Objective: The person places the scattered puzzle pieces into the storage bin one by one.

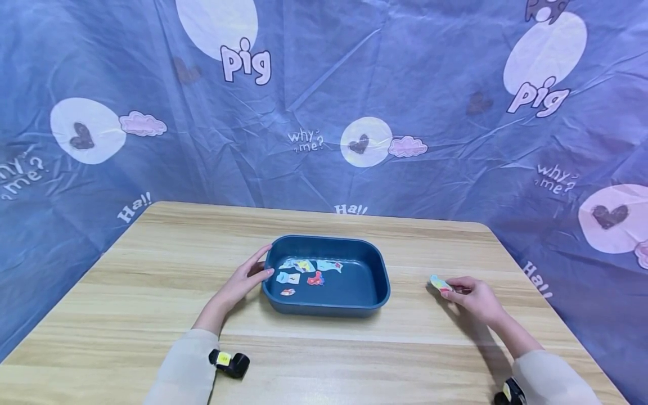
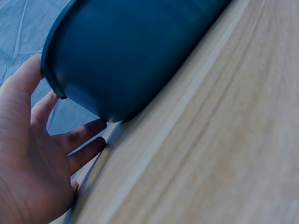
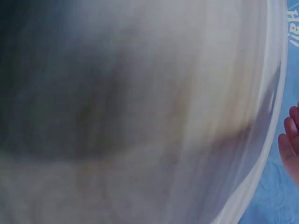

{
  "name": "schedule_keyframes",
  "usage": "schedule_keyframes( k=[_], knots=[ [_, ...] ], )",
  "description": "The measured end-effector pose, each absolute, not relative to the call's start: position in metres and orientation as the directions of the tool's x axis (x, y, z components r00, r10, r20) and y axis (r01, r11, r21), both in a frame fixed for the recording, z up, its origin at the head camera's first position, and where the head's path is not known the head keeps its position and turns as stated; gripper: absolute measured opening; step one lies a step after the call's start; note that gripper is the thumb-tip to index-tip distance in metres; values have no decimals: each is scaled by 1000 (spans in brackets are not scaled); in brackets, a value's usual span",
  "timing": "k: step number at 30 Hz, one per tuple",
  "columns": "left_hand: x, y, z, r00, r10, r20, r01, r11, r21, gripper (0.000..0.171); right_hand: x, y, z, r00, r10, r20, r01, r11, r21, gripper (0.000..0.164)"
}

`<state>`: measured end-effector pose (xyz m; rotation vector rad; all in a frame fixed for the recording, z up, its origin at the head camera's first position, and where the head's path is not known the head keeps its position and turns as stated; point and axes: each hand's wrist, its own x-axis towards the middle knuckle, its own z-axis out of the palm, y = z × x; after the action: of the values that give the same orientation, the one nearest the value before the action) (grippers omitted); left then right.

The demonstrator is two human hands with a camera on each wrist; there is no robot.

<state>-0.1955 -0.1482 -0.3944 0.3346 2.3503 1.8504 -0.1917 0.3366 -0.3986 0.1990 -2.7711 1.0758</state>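
Observation:
A dark blue rectangular basin [image 1: 329, 308] stands on the table. My left hand [image 1: 244, 284] grips its left end, the thumb over the rim; in the left wrist view the other fingers of the left hand [image 2: 44, 149] lie against or near the outer wall. Right of the basin, my right hand [image 1: 473, 298] pinches a small cutout [image 1: 439, 283], light blue, yellow and red, just over the tabletop. In the right wrist view only some fingers [image 3: 290, 128] show at the edge, and the cutout is out of sight.
Several flat cutouts lie in the basin's left half, among them a red one [image 1: 316, 278], a light blue one [image 1: 329, 266] and a small one [image 1: 287, 292]. The wooden table [image 1: 324, 360] reaches back to a blue printed cloth [image 1: 314, 90].

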Motion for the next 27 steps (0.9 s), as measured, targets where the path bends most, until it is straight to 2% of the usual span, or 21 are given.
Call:
schedule_keyframes(
  k=[8,27],
  knots=[
    [-196,-148,-394,-966,258,36,97,225,970,57,-195,330,-388,-970,-75,231,-207,752,-625,34],
    [-198,-148,-397,-966,255,40,102,234,967,56,-213,307,-364,-970,-101,222,-228,700,-676,41]
  ],
)
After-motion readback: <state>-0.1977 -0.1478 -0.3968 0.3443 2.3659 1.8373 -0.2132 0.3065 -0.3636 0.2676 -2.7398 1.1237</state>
